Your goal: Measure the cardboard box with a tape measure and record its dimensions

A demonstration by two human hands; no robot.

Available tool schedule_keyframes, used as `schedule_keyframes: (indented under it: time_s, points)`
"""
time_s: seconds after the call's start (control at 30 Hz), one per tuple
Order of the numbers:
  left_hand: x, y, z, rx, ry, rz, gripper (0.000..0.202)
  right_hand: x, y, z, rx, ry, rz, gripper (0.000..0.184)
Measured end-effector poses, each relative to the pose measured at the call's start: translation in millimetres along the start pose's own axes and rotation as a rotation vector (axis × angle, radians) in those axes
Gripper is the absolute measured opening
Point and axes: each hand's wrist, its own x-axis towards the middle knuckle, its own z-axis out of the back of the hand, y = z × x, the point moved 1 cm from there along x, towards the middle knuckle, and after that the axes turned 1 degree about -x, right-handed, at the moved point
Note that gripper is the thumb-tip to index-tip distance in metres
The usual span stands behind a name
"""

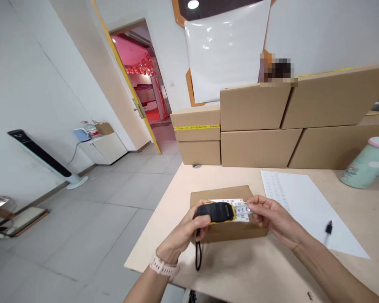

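The tape measure [219,211] is held just over, or resting on, a small cardboard box [233,235] on the worktop [164,227]; whether they touch I cannot tell. Of the 2 hands, the left hand [191,227] is curled round the case's 9 o'clock end, thumb across the near side. The right hand [268,212] is pinched closed at the tip of the short blade [241,209], drawn out toward 3 o'clock. The black strap [198,256] hangs loose at 7 o'clock.

The case looks stiff, compact and easy for 1 hand to carry, its ribbed black cover likely grippy. The blade should be thin, smooth and springy, tugging back toward 9 o'clock; it is best taken at its 3 o'clock tip, clear of the edges. The strap looks soft, a poor handle.
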Motion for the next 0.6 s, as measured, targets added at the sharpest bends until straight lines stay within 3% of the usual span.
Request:
schedule_keyframes:
  time_s: [0.13, 0.23, 0.37, 0.6]
  points:
    - [-11, -2, 37.9, 0.073, -0.229, -0.079, 0.049, 17, 8, 49, 0.098, -0.095, 0.075, 0.03]
    - [-22, 1, 70.7, 0.065, -0.395, -0.09, 0.044, 28, -4, 74, 0.079, -0.112, 0.071, 0.03]
    - [-34, 11, 96.2, 0.036, -0.526, -0.08, 0.042, 36, -32, 72, -0.056, -0.086, 0.038, 0.032]
    - [-42, 26, 107.4, -0.013, -0.614, -0.081, 0.042, 38, -43, 54, -0.227, -0.1, 0.107, 0.035]
